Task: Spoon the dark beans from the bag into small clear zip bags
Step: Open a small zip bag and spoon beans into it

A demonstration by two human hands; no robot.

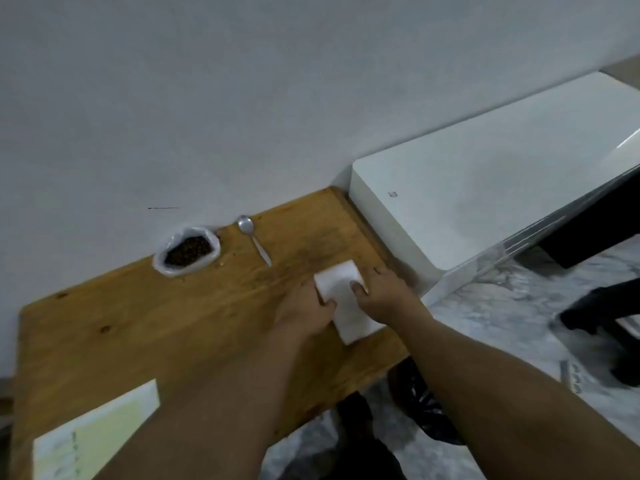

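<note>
An open clear bag of dark beans [187, 251] stands near the wall on the wooden table [145, 323]. A metal spoon [252, 237] lies just to its right, bowl toward the wall. Toward the table's right edge lies a whitish stack of small zip bags [341, 292]. My left hand [304, 313] rests on the stack's left side with the thumb on top. My right hand [381, 296] presses on its right side, thumb on top and fingers over the far edge. Both hands hold the stack against the table.
A white box-like appliance [467, 202] stands against the table's right side. A pale yellow sheet of paper [93, 441] lies at the table's near left corner. Below the table is a marbled floor [485, 323] with dark objects on it.
</note>
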